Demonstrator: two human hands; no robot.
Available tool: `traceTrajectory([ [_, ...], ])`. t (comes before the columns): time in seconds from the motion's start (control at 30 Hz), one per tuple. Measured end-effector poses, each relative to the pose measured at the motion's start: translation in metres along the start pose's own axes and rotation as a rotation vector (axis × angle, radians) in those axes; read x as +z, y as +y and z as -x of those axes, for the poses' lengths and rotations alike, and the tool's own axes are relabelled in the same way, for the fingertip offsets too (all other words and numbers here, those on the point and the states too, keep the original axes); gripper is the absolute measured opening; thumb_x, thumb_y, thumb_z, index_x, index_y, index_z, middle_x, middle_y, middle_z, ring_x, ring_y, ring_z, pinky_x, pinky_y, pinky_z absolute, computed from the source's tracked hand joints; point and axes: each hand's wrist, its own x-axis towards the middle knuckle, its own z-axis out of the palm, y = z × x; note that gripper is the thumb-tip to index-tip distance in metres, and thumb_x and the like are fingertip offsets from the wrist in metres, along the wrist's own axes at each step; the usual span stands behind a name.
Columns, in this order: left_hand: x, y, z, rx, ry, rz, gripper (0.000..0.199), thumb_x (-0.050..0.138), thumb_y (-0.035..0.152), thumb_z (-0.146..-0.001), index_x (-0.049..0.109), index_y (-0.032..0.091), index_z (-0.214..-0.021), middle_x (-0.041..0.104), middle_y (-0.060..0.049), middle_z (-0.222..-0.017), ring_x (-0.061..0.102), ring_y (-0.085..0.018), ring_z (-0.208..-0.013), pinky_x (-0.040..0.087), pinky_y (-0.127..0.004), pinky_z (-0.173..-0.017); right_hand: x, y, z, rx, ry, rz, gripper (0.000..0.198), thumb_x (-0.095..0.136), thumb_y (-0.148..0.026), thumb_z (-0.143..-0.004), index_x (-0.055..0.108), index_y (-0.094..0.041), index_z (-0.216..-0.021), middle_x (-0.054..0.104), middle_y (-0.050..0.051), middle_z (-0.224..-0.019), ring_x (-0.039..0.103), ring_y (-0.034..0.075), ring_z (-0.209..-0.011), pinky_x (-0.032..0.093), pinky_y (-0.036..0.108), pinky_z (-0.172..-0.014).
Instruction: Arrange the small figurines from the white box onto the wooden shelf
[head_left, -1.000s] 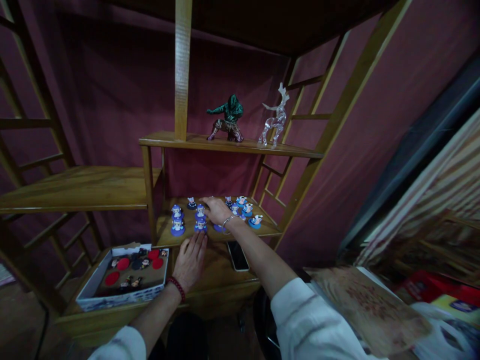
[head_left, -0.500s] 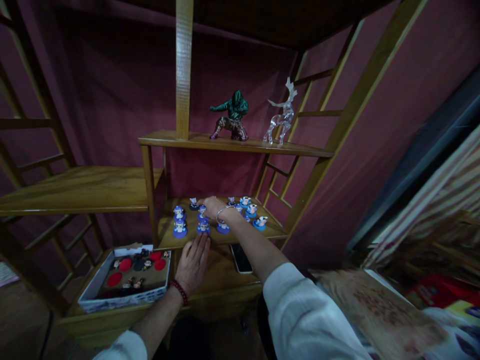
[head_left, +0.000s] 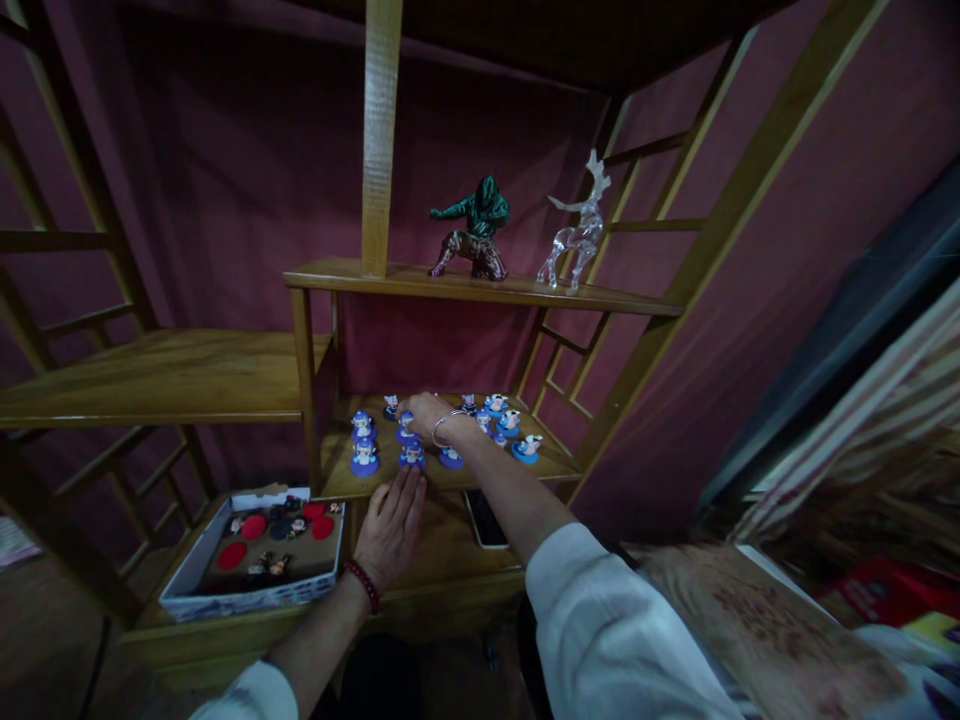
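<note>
My left hand (head_left: pixel 391 522) lies with its fingers stretched out at the front edge of the lower shelf (head_left: pixel 341 487). Its fingertips are close to a purple-haired figurine (head_left: pixel 411 455) on a purple base; whether they touch it I cannot tell. Over the front rows reaches my right hand (head_left: pixel 426 412), its fingers curled down towards the back row. What those fingers hold is hidden behind the hand. Left of it stands a small dark-based figurine (head_left: pixel 391 406), and below it another purple-haired figurine (head_left: pixel 407 425). To the right are several blue-based figurines (head_left: pixel 527 448).
A shallow box (head_left: pixel 251 603) with figurines and red discs sits at the lower left. A phone (head_left: pixel 486 520) lies below the shelf edge. On the upper board (head_left: pixel 337 272) stand a green crouching statue (head_left: pixel 480 225) and a clear deer (head_left: pixel 577 235). A wooden post (head_left: pixel 381 140) rises there.
The whole view has shifted slightly, so things appear a little further right. Both hands stay in nearly the same places among the figurines.
</note>
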Motion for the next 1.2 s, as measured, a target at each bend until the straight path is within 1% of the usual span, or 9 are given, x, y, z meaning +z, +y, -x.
traceTrajectory([
  [0.3, 0.000, 0.000, 0.000, -0.004, 0.004, -0.030, 0.049, 0.039, 0.023, -0.076, 0.041, 0.009, -0.123, 0.038, -0.013, -0.132, 0.022, -0.023, -0.126, 0.022, -0.039, -0.097, 0.001, -0.003, -0.005, -0.008, 0.005, -0.014, 0.034, 0.063, -0.019, -0.064, 0.063, -0.023, -0.098, 0.064, 0.005, -0.101, 0.059, 0.019, -0.092, 0.042, 0.020, -0.075],
  [0.47, 0.002, 0.000, 0.002, -0.004, -0.024, -0.030, 0.053, 0.040, 0.024, -0.076, 0.037, 0.010, -0.126, 0.035, -0.013, -0.134, 0.020, -0.023, -0.127, 0.022, -0.040, -0.097, -0.001, -0.007, -0.001, -0.010, 0.016, -0.004, 0.032, 0.063, -0.019, -0.065, 0.063, -0.024, -0.097, 0.065, 0.004, -0.099, 0.059, 0.018, -0.090, 0.042, 0.020, -0.073],
  [0.63, 0.002, 0.001, 0.002, -0.013, -0.035, -0.016, 0.054, 0.040, 0.023, -0.075, 0.036, 0.009, -0.127, 0.034, -0.013, -0.135, 0.020, -0.024, -0.127, 0.022, -0.040, -0.098, -0.005, -0.011, 0.001, 0.002, -0.012, -0.002, 0.033, 0.062, -0.020, -0.066, 0.062, -0.024, -0.099, 0.064, 0.004, -0.100, 0.059, 0.018, -0.091, 0.042, 0.020, -0.073],
  [0.77, 0.000, 0.001, 0.001, -0.006, -0.001, -0.014, 0.052, 0.039, 0.024, -0.076, 0.038, 0.011, -0.126, 0.035, -0.013, -0.134, 0.019, -0.023, -0.127, 0.022, -0.041, -0.097, -0.008, -0.007, -0.003, 0.022, -0.038, -0.018, 0.041, 0.063, -0.029, -0.065, 0.058, -0.027, -0.106, 0.063, 0.002, -0.104, 0.058, 0.017, -0.093, 0.042, 0.020, -0.074],
  [0.83, 0.000, 0.001, 0.000, -0.008, 0.010, -0.013, 0.051, 0.039, 0.024, -0.076, 0.039, 0.011, -0.125, 0.036, -0.012, -0.134, 0.019, -0.023, -0.127, 0.022, -0.040, -0.097, -0.011, -0.002, -0.006, 0.038, -0.007, -0.045, 0.035, 0.056, -0.035, -0.070, 0.059, -0.027, -0.104, 0.064, 0.002, -0.101, 0.058, 0.017, -0.091, 0.042, 0.021, -0.072],
  [0.9, 0.001, 0.001, 0.000, -0.012, 0.017, -0.015, 0.049, 0.039, 0.023, -0.077, 0.041, 0.010, -0.124, 0.036, -0.011, -0.133, 0.020, -0.023, -0.127, 0.022, -0.039, -0.097, -0.013, 0.003, -0.010, 0.074, 0.044, -0.076, 0.030, 0.050, -0.037, -0.075, 0.060, -0.027, -0.102, 0.065, 0.002, -0.097, 0.059, 0.016, -0.090, 0.042, 0.021, -0.072],
  [1.03, 0.003, 0.001, 0.000, -0.007, 0.026, -0.017, 0.047, 0.038, 0.023, -0.078, 0.043, 0.010, -0.123, 0.037, -0.010, -0.133, 0.022, -0.023, -0.126, 0.020, -0.039, -0.098, -0.013, 0.011, -0.019, 0.098, 0.116, -0.130, 0.031, 0.052, -0.028, -0.074, 0.058, -0.027, -0.105, 0.064, -0.001, -0.101, 0.058, 0.014, -0.092, 0.041, 0.018, -0.075],
  [1.13, 0.003, 0.001, 0.000, -0.005, 0.034, -0.015, 0.047, 0.038, 0.022, -0.077, 0.044, 0.011, -0.123, 0.037, -0.010, -0.133, 0.023, -0.023, -0.126, 0.020, -0.039, -0.098, -0.008, 0.013, -0.030, 0.074, 0.106, -0.137, 0.036, 0.054, -0.022, -0.072, 0.057, -0.026, -0.108, 0.062, -0.001, -0.104, 0.057, 0.014, -0.094, 0.040, 0.017, -0.077],
  [1.2, 0.003, 0.001, 0.000, -0.004, 0.035, -0.012, 0.048, 0.038, 0.022, -0.077, 0.043, 0.011, -0.123, 0.036, -0.011, -0.133, 0.023, -0.023, -0.126, 0.019, -0.039, -0.099, -0.005, 0.012, -0.039, 0.062, 0.085, -0.129, 0.038, 0.056, -0.022, -0.071, 0.056, -0.026, -0.108, 0.062, 0.000, -0.105, 0.057, 0.015, -0.095, 0.040, 0.018, -0.077],
])
